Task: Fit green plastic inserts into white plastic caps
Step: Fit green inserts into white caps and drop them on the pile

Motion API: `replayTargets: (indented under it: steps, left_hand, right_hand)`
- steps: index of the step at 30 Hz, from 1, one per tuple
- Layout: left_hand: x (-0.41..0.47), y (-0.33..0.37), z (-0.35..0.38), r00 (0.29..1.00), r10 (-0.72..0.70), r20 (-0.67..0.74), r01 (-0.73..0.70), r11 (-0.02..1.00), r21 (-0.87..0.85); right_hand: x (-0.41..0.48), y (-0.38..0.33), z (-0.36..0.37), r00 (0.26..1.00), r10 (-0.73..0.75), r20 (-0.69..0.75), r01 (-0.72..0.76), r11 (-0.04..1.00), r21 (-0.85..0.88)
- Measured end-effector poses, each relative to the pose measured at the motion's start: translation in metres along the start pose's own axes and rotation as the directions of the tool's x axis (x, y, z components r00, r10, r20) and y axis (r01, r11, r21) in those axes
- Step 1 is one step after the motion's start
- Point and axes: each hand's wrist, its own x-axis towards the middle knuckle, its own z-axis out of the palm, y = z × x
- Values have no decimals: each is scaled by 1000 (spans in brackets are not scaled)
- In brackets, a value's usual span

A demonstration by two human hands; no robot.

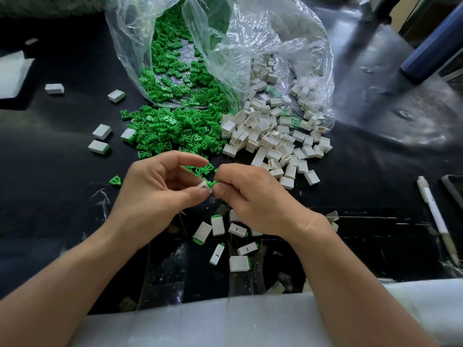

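Clear plastic bag [250, 41] spills green inserts [170, 131] and white caps [270, 136] onto the black table [50, 171] just beyond my hands, my left hand [155, 189] pinching a white cap [203, 185] while my right hand [250, 196] pinches a green insert [215, 183] against it.

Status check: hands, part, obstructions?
Left hand pinching small white plastic cap. Right hand pressing green plastic insert in. Nothing blocking.

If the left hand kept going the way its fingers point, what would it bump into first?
Most likely the right hand. The left hand points rightward, pinching a white cap, and the right hand's fingertips sit just across, holding a green insert. Cap and insert would meet first; they already look nearly touching.
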Motion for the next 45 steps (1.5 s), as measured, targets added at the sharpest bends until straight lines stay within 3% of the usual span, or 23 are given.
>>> replayTargets:
  steps: [4, 12, 23, 26, 31, 36, 45]
  left_hand:
    - [-2, -1, -1, 997, 58, 40, -64, 983, 170]
    - [-4, -6, -4, 991, 95, 89, -118, 949, 294]
    - [-7, -7, -5, 975, 180, 129, -219, 871, 440]
    - [-4, -7, -5, 987, 131, 94, -157, 913, 376]
    - [0, -2, -4, 995, 69, 69, -76, 991, 114]
    - [2, 0, -7, 997, -23, 76, 31, 993, -110]
    - [-5, -1, -7, 988, 76, 138, -106, 969, 225]
  right_hand:
    - [-1, -2, 0, 996, -28, 81, 38, 992, -118]
    - [-3, -6, 0, 987, -42, 154, 87, 950, -299]
    - [-3, -5, 4, 983, -42, 178, 107, 921, -375]
    - [-3, -5, 4, 984, -28, 174, 82, 948, -308]
    - [-1, -4, 0, 995, 46, 84, -51, 996, 69]
    - [-3, -6, 3, 1000, 1, 4, -1, 994, 105]
    - [-4, -10, 3, 990, -80, 115, 103, 971, -217]
